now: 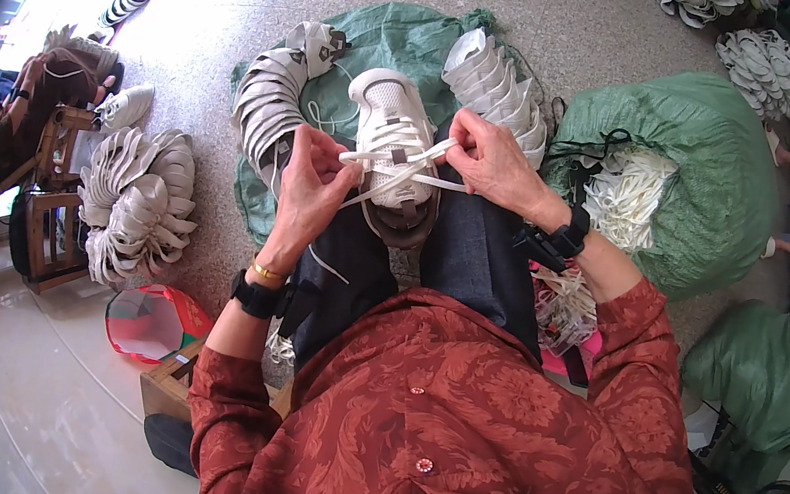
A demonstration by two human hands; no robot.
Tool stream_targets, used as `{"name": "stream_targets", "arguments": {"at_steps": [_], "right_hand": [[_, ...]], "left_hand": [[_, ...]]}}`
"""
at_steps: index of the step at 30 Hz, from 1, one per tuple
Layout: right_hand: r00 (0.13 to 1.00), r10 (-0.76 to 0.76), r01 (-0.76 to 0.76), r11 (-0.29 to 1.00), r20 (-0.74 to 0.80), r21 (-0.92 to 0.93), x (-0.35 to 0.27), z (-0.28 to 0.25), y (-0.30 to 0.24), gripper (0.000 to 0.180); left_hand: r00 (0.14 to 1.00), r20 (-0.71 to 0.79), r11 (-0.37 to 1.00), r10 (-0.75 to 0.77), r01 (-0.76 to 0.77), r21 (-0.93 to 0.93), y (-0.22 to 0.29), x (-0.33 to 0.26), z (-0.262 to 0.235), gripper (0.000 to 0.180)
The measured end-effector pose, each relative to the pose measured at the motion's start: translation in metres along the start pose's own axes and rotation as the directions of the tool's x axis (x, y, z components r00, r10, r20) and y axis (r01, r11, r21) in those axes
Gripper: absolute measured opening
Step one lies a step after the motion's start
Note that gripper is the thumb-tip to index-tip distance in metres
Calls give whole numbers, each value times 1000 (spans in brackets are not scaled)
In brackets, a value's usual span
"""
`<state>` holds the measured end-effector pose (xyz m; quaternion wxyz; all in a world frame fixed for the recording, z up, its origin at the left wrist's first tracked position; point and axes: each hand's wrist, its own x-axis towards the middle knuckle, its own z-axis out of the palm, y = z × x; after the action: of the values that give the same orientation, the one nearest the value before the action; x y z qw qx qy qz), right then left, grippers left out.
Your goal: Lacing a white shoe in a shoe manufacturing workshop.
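Right now you're mid-lacing: the white shoe upper (pixel 392 140) rests on your lap, toe away, between both hands. Your left hand (pixel 311 185) pinches one flat lace (pixel 394 178) end shut; your right hand (pixel 488 159) pinches the other — next, I'd judge, threading an eyelet needs a steady tip. Beyond your fingers, nested pale uppers (pixel 270 93) curve over a woven green sack (pixel 394 40).

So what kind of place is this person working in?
Likely a small shoe-assembly workshop: both hands lace a white shoe, stacked shoe uppers cover the floor, and a green sack holds laces.
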<state>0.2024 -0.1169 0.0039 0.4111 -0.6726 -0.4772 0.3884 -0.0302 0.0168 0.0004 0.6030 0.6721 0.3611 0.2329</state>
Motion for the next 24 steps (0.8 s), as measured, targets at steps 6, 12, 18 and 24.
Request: {"name": "stream_targets", "arguments": {"at_steps": [6, 12, 18, 24], "right_hand": [[991, 73, -68, 996, -110, 52, -25, -3, -6, 22], [968, -243, 218, 940, -66, -261, -48, 3, -11, 21], [956, -283, 255, 930, -75, -265, -46, 9, -13, 18], [943, -317, 272, 910, -101, -313, -45, -3, -21, 18]], "left_hand": [[998, 26, 971, 60, -64, 228, 22, -36, -3, 33], [990, 110, 910, 88, -125, 396, 19, -47, -3, 24], [978, 151, 912, 148, -193, 361, 39, -39, -10, 17], [910, 245, 654, 334, -411, 635, 44, -33, -16, 12]]}}
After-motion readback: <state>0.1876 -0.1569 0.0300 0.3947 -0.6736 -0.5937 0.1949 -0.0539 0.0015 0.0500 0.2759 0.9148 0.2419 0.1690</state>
